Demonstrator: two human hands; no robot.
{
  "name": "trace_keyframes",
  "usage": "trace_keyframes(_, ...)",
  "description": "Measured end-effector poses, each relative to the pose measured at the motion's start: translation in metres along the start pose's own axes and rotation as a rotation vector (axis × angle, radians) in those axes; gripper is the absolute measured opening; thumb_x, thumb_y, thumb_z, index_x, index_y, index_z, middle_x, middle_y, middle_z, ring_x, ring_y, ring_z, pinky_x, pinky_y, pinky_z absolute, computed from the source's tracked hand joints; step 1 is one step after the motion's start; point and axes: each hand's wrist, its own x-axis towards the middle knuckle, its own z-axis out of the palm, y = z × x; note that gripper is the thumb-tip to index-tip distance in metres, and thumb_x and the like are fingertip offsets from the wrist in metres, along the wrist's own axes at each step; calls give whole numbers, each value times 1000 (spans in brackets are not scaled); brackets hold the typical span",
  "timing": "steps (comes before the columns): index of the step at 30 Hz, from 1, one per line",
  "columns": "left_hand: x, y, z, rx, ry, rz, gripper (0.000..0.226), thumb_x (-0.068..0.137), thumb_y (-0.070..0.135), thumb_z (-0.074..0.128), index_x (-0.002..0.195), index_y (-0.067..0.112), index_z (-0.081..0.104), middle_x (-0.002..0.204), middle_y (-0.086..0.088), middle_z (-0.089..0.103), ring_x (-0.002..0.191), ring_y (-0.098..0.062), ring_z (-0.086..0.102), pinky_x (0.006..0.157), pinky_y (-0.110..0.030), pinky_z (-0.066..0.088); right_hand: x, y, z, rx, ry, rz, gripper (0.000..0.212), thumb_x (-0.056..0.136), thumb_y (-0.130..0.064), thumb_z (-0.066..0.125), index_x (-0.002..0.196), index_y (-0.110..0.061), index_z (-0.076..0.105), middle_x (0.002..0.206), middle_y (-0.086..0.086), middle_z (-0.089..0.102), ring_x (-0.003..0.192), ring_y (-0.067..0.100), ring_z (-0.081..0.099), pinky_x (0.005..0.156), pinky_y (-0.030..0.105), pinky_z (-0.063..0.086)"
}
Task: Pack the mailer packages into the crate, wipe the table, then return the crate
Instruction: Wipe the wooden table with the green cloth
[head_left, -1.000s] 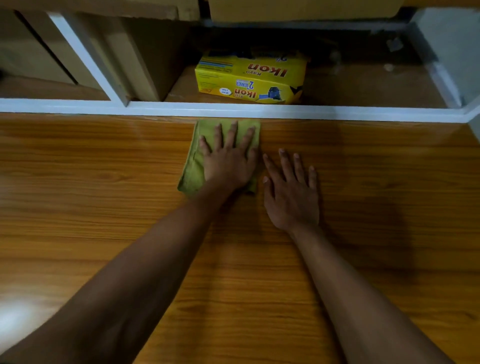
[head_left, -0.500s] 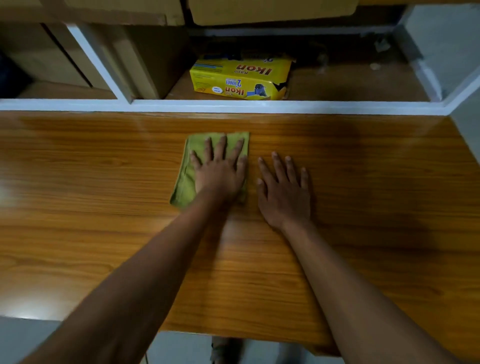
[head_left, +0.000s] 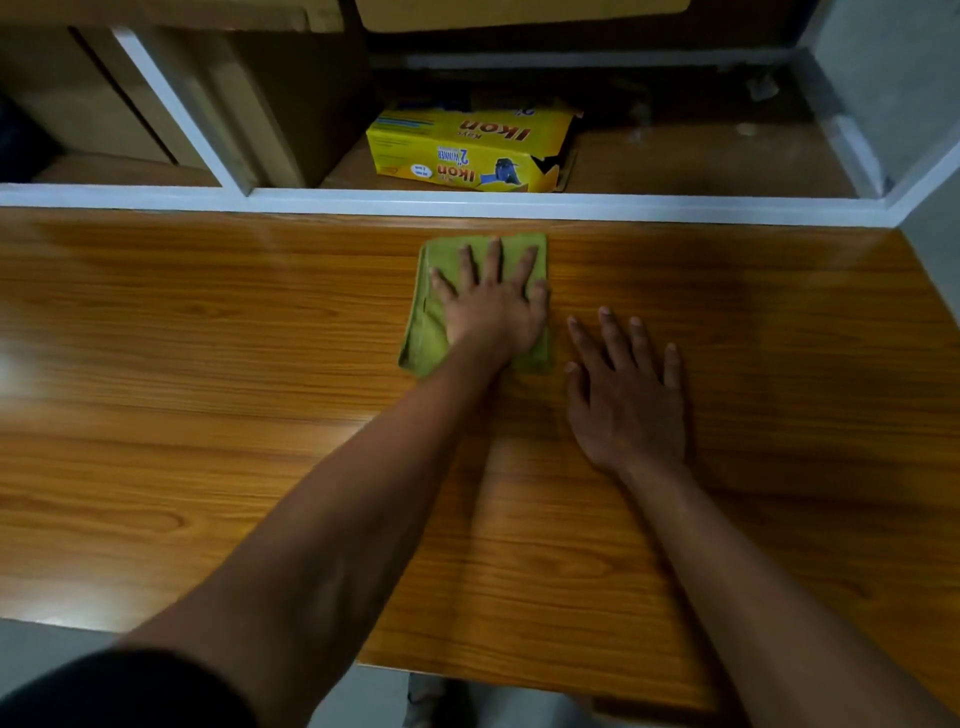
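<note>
A folded green cloth (head_left: 427, 322) lies on the wooden table (head_left: 208, 395) near its far edge. My left hand (head_left: 493, 306) presses flat on the cloth with spread, straight fingers. My right hand (head_left: 626, 400) rests flat on the bare wood just right of the cloth, holding nothing. No crate and no mailer packages are in view.
A white ledge (head_left: 467, 205) borders the table's far side. Behind it a recessed shelf holds a yellow box (head_left: 467, 150) and brown cardboard boxes (head_left: 104, 114). A grey wall (head_left: 930, 218) closes the right side. The table's near edge shows floor below.
My left hand slid the cloth back toward me, then pushed it toward the far edge again. My right hand stayed flat beside it. The view pulled back, showing the table's near edge.
</note>
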Motion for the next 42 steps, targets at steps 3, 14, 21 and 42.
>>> trace_keyframes(3,43,6,-12,-5,-57,-52,66,105,65,9,168,46,3,179,-2,-3,163,-41,-9,120,-77,-7,0,1,-2,-3,-5,-3,59,110,-56,14,167,-46,4,177,-9,-4,164,23,-6,129,59,1)
trace_keyframes(14,-76,0,6,5,21,46,61,105,66,10,164,54,-2,179,3,-2,163,-36,-9,122,-75,-4,0,-1,-2,27,20,-4,59,109,-55,16,167,-44,10,178,-6,2,164,26,-2,129,61,5)
trace_keyframes(21,12,13,-8,20,-44,-2,63,106,65,9,166,51,1,179,1,-1,163,-38,-8,121,-76,-4,1,-2,-5,23,6,0,60,108,-55,17,167,-44,11,178,-6,1,164,26,-2,128,61,3)
trace_keyframes(42,-145,-2,10,-31,37,26,60,109,64,17,165,55,-2,178,6,-4,164,-32,-12,126,-69,-2,2,-4,-5,31,15,11,61,107,-53,21,167,-43,15,178,-5,5,164,28,2,128,63,4)
